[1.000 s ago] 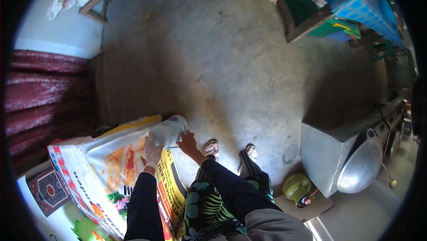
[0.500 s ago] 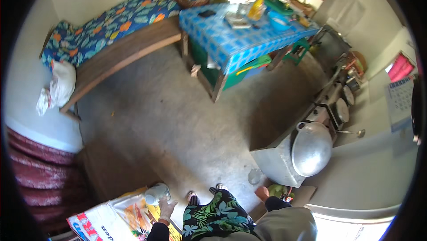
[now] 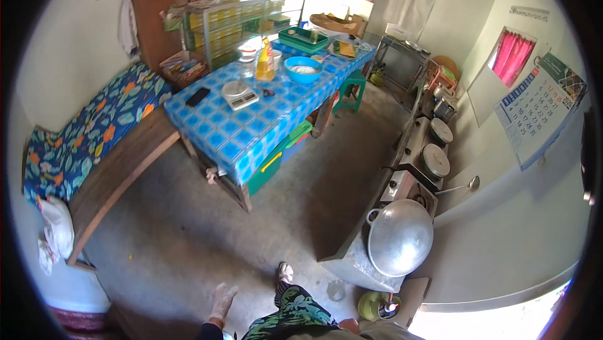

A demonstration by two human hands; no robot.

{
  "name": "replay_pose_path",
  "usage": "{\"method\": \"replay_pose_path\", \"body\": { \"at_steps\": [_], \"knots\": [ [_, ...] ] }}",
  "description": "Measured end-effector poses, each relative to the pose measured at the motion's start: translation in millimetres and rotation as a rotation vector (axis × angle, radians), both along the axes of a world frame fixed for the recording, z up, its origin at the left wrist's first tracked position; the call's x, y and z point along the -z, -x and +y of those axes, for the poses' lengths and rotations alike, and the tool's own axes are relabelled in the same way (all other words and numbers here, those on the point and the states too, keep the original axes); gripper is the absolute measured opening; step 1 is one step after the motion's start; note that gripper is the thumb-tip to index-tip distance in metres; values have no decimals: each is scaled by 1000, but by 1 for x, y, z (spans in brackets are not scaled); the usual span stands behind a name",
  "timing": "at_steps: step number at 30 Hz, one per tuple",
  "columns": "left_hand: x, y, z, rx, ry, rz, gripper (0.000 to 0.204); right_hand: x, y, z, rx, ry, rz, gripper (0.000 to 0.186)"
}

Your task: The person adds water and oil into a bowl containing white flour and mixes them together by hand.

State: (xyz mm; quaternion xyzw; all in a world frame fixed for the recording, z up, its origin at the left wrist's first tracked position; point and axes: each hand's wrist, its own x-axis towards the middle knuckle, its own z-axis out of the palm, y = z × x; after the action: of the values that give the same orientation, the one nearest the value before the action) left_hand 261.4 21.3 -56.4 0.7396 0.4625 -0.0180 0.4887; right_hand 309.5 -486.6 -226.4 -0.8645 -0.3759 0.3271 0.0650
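Wall (image 3: pixel 496 227) bears a printed calendar (image 3: pixel 543 106); left grip (image 3: pixel 222 303) apart, right grip (image 3: pixel 349 325) I cannot tell.

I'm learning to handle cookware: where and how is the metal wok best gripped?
Likely by the loop handle of the metal wok, coming from the picture's left, where the concrete floor lies: the loop juts out of its round outline there. No second handle shows.

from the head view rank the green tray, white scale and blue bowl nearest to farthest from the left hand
From the left hand:
1. White scale, on the nearer part of the table
2. Blue bowl, farther back, right of the scale
3. Green tray, farthest, beyond the bowl
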Motion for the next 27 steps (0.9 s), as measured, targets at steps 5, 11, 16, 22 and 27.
{"method": "replay_pose_path", "body": {
  "at_steps": [5, 11, 16, 22, 27],
  "knots": [
    [-16, -180, 48, 361, -178, -243, 76, -45, -147, 71, 1364, -397, 789, 19],
    [-47, -353, 39, 247, -6, -396, 73, -106, -374, 163, 1321, -631, 430, 16],
    [-51, -488, 47, 215, 83, -429, 72, -137, -549, 250, 1181, -722, 505, 20],
    [-82, -698, 43, 259, 193, -511, 78, -152, -708, 268, 835, -737, 322, 26],
    [-76, -854, 4, 458, 221, -588, 82, -153, -812, 219, 1018, -792, 393, 25]
  ]
}}
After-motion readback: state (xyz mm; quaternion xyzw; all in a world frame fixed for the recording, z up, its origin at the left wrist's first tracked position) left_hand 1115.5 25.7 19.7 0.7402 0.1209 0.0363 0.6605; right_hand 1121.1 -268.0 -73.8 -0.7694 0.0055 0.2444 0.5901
